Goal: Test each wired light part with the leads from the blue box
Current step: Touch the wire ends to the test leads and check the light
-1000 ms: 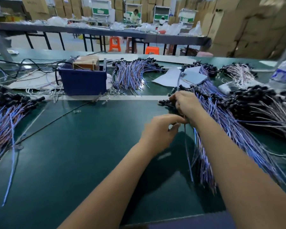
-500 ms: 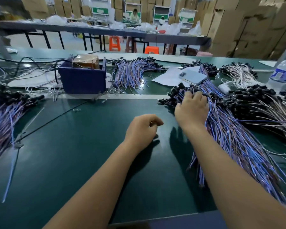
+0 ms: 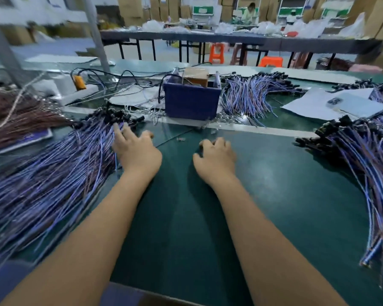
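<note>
On the bench (image 3: 274, 195), left hand (image 3: 137, 154): I am spreading fingers onto the left wire pile (image 3: 53, 173), holding nothing.
Right hand (image 3: 216, 159): loosely curled, empty.
Blue box (image 3: 191, 102): waiting behind, between both piles, for easy reach.

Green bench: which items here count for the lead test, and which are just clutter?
Job:
blue box
left wire pile, touched by left hand
right wire pile
far wire pile
right hand, holding nothing

Lying about:
phone
paper sheets
power strip
</note>
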`<state>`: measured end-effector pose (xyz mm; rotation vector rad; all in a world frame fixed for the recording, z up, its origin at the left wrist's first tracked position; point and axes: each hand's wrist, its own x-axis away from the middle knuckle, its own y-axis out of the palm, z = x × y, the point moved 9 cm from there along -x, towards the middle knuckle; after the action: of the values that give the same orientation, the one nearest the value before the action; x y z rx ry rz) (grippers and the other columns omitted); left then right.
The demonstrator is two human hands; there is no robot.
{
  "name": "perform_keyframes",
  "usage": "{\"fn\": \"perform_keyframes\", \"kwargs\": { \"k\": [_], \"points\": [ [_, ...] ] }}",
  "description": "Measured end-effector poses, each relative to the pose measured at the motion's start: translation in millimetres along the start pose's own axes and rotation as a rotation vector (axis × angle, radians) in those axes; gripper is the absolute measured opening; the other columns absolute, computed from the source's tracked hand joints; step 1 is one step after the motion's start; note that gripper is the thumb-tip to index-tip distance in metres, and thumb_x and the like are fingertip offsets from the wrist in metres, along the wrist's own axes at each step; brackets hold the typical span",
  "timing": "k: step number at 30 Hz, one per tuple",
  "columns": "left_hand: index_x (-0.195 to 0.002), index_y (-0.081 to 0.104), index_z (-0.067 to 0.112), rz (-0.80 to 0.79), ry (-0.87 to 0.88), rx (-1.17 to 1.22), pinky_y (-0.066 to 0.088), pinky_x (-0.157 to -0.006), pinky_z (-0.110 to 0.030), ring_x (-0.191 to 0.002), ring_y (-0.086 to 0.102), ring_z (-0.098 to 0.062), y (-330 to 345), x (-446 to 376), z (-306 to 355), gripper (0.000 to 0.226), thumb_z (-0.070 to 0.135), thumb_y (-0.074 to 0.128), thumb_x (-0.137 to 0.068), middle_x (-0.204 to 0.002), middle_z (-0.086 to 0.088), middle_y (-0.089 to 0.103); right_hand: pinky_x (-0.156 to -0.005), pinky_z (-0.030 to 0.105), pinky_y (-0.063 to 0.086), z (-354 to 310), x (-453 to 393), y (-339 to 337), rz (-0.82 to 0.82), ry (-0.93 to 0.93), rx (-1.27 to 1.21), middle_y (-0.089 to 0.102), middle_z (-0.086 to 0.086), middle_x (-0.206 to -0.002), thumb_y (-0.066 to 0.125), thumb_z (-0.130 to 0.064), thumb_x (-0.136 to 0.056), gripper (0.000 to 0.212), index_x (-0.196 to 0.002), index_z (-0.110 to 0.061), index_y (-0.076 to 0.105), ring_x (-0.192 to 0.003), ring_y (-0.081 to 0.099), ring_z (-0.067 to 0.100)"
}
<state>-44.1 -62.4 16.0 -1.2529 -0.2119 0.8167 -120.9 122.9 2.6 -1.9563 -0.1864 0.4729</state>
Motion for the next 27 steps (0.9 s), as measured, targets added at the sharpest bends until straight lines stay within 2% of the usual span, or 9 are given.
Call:
{"fn": "perform_keyframes", "kwargs": {
  "k": [2, 4, 7, 10, 14, 18, 21, 25, 27],
  "points": [
    [-0.13, 0.05, 0.018, -0.083, -0.117, -0.069, 0.001, -0.116, -0.053, -0.146, -0.007, -0.041, 10, -10, -22, 0.043, 0.014, 0.045, -0.088, -0.158, -0.027, 0.001, -0.099, 0.039, 0.033, 6, 0, 0, 0.007, -0.004, -0.04, 0.049, 0.009, -0.125, 0.047, -0.036, -0.093, 0.035, -0.123, -0.021, 0.056, -0.117, 0.038, 0.029],
    [-0.13, 0.048, 0.013, -0.13, -0.169, -0.11, 0.0, -0.117, -0.054, -0.146, -0.003, -0.043, 19, -15, -29, 0.038, 0.018, 0.04, -0.094, -0.158, -0.028, 0.0, -0.1, 0.038, 0.033, 10, -1, -2, 0.015, 0.001, -0.117, 0.051, 0.008, -0.124, 0.049, -0.034, -0.094, 0.031, -0.12, -0.021, 0.059, -0.116, 0.039, 0.029],
    [-0.122, 0.051, 0.012, -0.064, -0.142, -0.136, 0.014, -0.115, -0.052, -0.138, 0.017, -0.044, 18, -18, -25, 0.032, 0.018, 0.044, -0.092, -0.152, -0.026, 0.018, -0.1, 0.038, 0.035, 10, 0, -2, 0.023, 0.003, -0.158, 0.053, 0.006, -0.121, 0.05, -0.033, -0.094, 0.028, -0.116, -0.022, 0.063, -0.115, 0.041, 0.028],
    [-0.125, 0.046, 0.008, 0.043, -0.128, -0.076, 0.028, -0.105, -0.045, -0.121, 0.033, -0.042, 8, -21, -27, 0.04, 0.008, 0.05, -0.085, -0.139, -0.022, 0.03, -0.099, 0.037, 0.036, 10, 1, -1, 0.025, -0.003, -0.158, 0.053, 0.004, -0.118, 0.05, -0.033, -0.093, 0.026, -0.112, -0.024, 0.065, -0.115, 0.041, 0.026],
    [-0.127, 0.043, 0.005, 0.083, -0.189, -0.029, 0.031, -0.104, -0.045, -0.119, 0.037, -0.042, 1, -25, -35, 0.042, 0.004, 0.053, -0.086, -0.138, -0.023, 0.032, -0.098, 0.035, 0.033, 12, 1, 0, 0.019, 0.008, -0.188, 0.054, 0.003, -0.117, 0.05, -0.032, -0.093, 0.024, -0.109, -0.025, 0.066, -0.115, 0.04, 0.025],
    [-0.125, 0.046, 0.001, 0.106, -0.169, -0.047, 0.036, -0.099, -0.048, -0.118, 0.046, -0.042, 0, -29, -37, 0.035, 0.015, 0.053, -0.094, -0.132, -0.025, 0.047, -0.098, 0.035, 0.033, 12, 1, -1, 0.01, 0.009, -0.198, 0.053, 0.001, -0.116, 0.049, -0.032, -0.094, 0.024, -0.108, -0.025, 0.066, -0.113, 0.04, 0.023],
    [-0.119, 0.05, 0.004, 0.142, -0.121, -0.027, 0.041, -0.091, -0.046, -0.108, 0.056, -0.04, -2, -31, -35, 0.027, 0.021, 0.05, -0.098, -0.119, -0.021, 0.059, -0.097, 0.034, 0.033, 12, 1, -1, 0.009, 0.009, -0.196, 0.053, 0.001, -0.116, 0.049, -0.031, -0.094, 0.024, -0.108, -0.026, 0.066, -0.113, 0.04, 0.023],
    [-0.115, 0.06, 0.012, 0.144, -0.135, 0.161, 0.041, -0.072, -0.038, -0.093, 0.058, -0.034, -10, -39, -46, 0.027, 0.03, 0.046, -0.101, -0.111, -0.015, 0.063, -0.099, 0.035, 0.033, 13, -1, -1, 0.007, 0.02, -0.208, 0.054, 0.001, -0.116, 0.048, -0.031, -0.094, 0.023, -0.107, -0.026, 0.067, -0.114, 0.039, 0.023],
    [-0.112, 0.065, 0.011, 0.217, -0.121, 0.329, 0.039, -0.069, -0.036, -0.092, 0.057, -0.032, -27, -46, -47, 0.028, 0.03, 0.047, -0.101, -0.111, -0.015, 0.062, -0.099, 0.036, 0.033, 14, -2, -1, 0.005, 0.031, -0.217, 0.054, 0.0, -0.116, 0.048, -0.032, -0.094, 0.023, -0.107, -0.026, 0.067, -0.114, 0.039, 0.023]
  ]
}}
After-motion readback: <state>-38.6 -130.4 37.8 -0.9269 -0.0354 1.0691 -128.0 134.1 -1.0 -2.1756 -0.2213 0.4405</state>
